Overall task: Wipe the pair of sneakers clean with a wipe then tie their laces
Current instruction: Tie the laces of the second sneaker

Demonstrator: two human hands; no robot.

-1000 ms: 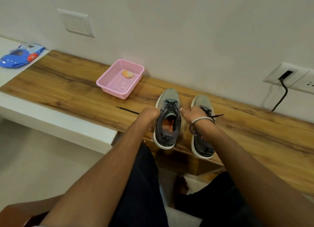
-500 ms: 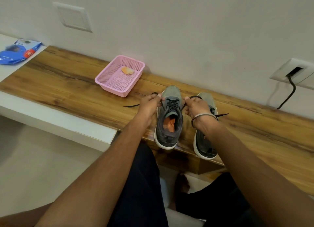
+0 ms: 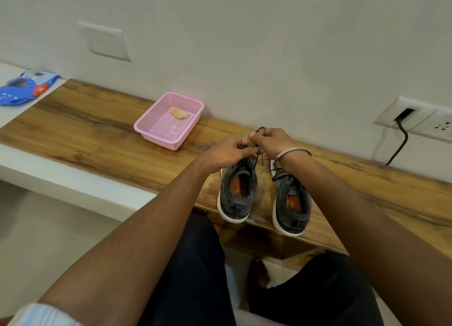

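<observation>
**Left sneaker's bow half made; right sneaker still to tie**

The fingers of both hands are curled and pressed close together over the toe end of the left sneaker (image 3: 238, 193), pinching its black lace (image 3: 259, 129); a small loop of it stands up above the right hand (image 3: 271, 141), and a strand hangs down between the hands toward the eyelets. The left hand (image 3: 232, 149) meets the right one knuckle to knuckle, so which finger holds which strand cannot be told. A thin bangle (image 3: 292, 152) rings the right wrist.

Both sneakers sit side by side, heels toward the person, at the near edge of the wooden bench (image 3: 97, 130). The right sneaker (image 3: 291, 203) lies just beside its mate, its lace loose and trailing over the tongue. Further left, the pink basket (image 3: 156, 136) holds a small orange-tinted wad, possibly the used wipe, though that cannot be confirmed. A blue packet (image 3: 22, 88) lies on the white ledge at far left.

By my reading, the wiping is over and the tying has begun: the first knot is under way, not finished, and the second shoe is untouched.

Half a second ago the hands were apart, one on each side of the left sneaker, drawing the lace ends outward. Now they have come together above it, and the lace end that lay out on the bench to the left is gone from there.
</observation>
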